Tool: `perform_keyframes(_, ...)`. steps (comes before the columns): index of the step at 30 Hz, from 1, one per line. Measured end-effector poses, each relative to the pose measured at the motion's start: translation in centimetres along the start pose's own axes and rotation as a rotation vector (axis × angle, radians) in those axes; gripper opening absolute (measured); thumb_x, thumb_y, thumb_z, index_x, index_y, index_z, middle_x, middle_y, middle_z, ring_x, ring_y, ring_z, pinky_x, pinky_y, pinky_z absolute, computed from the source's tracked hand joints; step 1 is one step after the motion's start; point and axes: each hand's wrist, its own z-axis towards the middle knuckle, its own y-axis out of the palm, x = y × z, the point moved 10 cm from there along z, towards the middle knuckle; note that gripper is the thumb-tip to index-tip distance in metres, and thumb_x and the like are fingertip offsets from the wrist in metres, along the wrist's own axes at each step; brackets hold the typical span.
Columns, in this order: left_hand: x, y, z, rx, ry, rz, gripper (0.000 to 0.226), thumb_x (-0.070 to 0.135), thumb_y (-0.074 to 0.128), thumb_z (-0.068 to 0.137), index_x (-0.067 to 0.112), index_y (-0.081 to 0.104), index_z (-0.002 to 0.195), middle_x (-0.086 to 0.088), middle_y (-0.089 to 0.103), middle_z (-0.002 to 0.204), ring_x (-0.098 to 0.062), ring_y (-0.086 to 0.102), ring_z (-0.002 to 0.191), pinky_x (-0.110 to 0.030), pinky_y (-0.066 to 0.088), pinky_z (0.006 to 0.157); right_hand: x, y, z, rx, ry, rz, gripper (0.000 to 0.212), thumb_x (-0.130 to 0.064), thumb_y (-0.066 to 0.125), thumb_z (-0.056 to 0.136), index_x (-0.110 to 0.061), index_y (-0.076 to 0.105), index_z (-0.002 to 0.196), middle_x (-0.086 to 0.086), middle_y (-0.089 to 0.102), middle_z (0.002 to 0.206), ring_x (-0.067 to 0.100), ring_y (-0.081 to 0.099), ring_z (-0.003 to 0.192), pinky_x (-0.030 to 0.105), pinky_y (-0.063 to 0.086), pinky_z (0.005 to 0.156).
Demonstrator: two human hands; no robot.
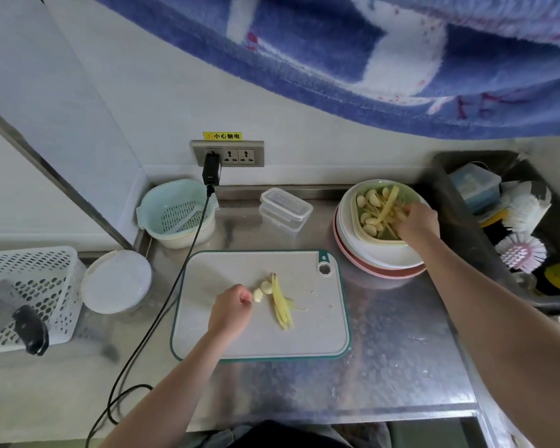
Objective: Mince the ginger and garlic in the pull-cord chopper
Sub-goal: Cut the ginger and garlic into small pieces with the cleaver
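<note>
A white cutting board with a green rim lies at the centre of the steel counter. On it are two garlic cloves and a few yellow ginger strips. My left hand rests on the board, its curled fingertips pinching the edge of the nearer clove. A green bowl on stacked plates at the back right holds more garlic cloves and ginger strips. My right hand reaches into that bowl, fingers curled down around ginger strips. A round white-lidded chopper stands left of the board.
A black power cord runs from the wall socket across the counter past the board's left edge. A mint colander and a clear lidded box stand behind. A white basket is at left, a sink tub with brushes at right.
</note>
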Motion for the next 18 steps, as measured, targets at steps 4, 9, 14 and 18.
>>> perform_keyframes(4,0.6,0.4,0.4,-0.006,-0.001,0.003,0.015,0.012,0.052,0.089,0.013,0.066,0.092,-0.003,0.069,0.097,-0.021,0.063,0.092,-0.026,0.046,0.077,0.7,-0.9,-0.1,0.057,0.042,0.104,0.030,-0.014,0.054,0.091,-0.007,0.061,0.119,0.017,0.065,0.112,0.035,0.061,0.101,0.044,0.053,0.087)
perform_keyframes(9,1.4,0.8,0.8,-0.024,-0.008,-0.006,0.016,0.010,0.053,0.088,0.016,0.067,0.090,-0.002,0.069,0.096,-0.020,0.063,0.093,-0.025,0.045,0.075,1.1,-0.9,-1.0,0.108,0.058,0.211,0.030,-0.013,0.050,0.095,-0.012,0.061,0.123,0.013,0.064,0.117,0.031,0.062,0.103,0.038,0.052,0.082)
perform_keyframes(14,1.6,0.7,0.8,-0.032,-0.014,-0.003,0.017,0.010,0.052,0.086,0.017,0.067,0.089,-0.002,0.069,0.097,-0.021,0.063,0.094,-0.026,0.046,0.078,0.6,-2.6,-1.9,0.246,0.007,0.212,0.030,-0.014,0.046,0.098,-0.014,0.062,0.123,0.011,0.065,0.118,0.030,0.064,0.102,0.037,0.052,0.080)
perform_keyframes(18,1.2,0.6,0.6,-0.037,-0.032,0.001,0.020,0.011,0.049,0.087,0.015,0.067,0.095,-0.002,0.069,0.100,-0.021,0.063,0.094,-0.028,0.048,0.078,0.1,-4.1,-2.4,0.299,-0.006,0.292,0.030,-0.009,0.045,0.095,-0.012,0.067,0.117,0.011,0.067,0.114,0.030,0.063,0.102,0.032,0.050,0.080)
